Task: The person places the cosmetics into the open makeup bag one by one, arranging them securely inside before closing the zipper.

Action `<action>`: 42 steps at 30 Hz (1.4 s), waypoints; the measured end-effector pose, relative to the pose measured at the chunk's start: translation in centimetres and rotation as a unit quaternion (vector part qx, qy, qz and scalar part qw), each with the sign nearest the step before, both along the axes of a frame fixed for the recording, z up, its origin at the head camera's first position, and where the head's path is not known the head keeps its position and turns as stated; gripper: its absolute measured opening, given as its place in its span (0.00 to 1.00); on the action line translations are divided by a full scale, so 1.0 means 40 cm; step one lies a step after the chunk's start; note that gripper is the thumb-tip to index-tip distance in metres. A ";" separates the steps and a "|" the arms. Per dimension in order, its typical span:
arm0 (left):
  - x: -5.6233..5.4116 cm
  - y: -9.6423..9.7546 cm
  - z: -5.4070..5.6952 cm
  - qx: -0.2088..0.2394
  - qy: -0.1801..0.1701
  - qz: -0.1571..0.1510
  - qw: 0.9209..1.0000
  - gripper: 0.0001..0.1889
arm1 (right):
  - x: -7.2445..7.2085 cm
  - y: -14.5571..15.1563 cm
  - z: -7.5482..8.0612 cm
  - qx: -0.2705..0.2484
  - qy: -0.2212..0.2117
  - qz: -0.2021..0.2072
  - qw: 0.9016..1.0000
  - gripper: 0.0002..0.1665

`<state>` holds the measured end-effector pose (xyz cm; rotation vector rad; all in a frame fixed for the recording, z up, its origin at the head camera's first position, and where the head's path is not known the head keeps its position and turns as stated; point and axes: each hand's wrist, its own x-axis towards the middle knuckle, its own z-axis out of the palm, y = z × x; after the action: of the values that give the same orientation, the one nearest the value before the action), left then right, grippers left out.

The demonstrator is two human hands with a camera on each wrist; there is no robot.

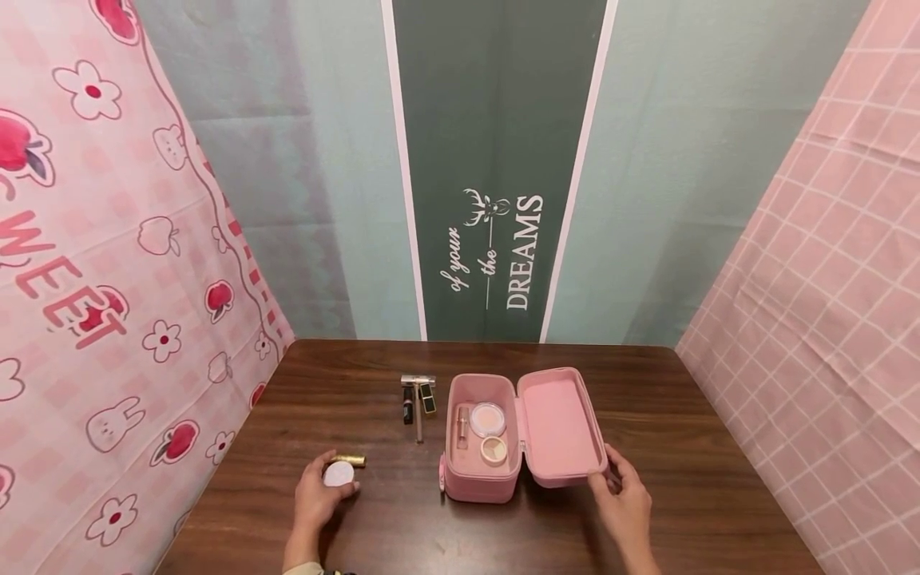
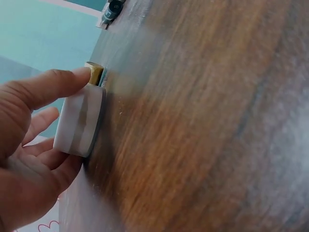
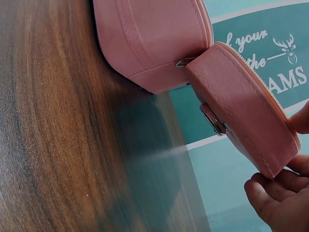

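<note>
On the left of the table, my left hand [image 1: 314,499] holds a low, round white container [image 1: 339,474] between thumb and fingers; the left wrist view shows its white side [image 2: 79,121] close to the wood. Just beyond it lies a gold tube [image 1: 352,460]. My right hand [image 1: 627,501] grips the outer corner of the open lid [image 1: 563,423] of a pink zip case [image 1: 481,489], tilted up off the table in the right wrist view. Inside the case lie a lipstick-like tube [image 1: 463,425], a round pale compact [image 1: 488,418] and a smaller sectioned one [image 1: 493,450].
Left of the case, towards the back, lie a silver tube [image 1: 418,381], a black tube [image 1: 408,406], a black-and-gold item [image 1: 427,398] and a thin stick [image 1: 419,423]. Patterned cloths hang around the brown wooden table [image 1: 690,447].
</note>
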<state>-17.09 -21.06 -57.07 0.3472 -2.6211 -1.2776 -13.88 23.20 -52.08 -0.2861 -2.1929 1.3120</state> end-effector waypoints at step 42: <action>0.037 -0.001 0.002 -0.028 0.033 0.025 0.999 0.31 | 0.011 -0.004 0.000 0.004 -0.006 -0.001 1.000 0.24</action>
<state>-15.62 -21.10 -56.97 0.3521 -2.5697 -1.1781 -13.44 23.03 -52.08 -0.2937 -2.2072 1.3026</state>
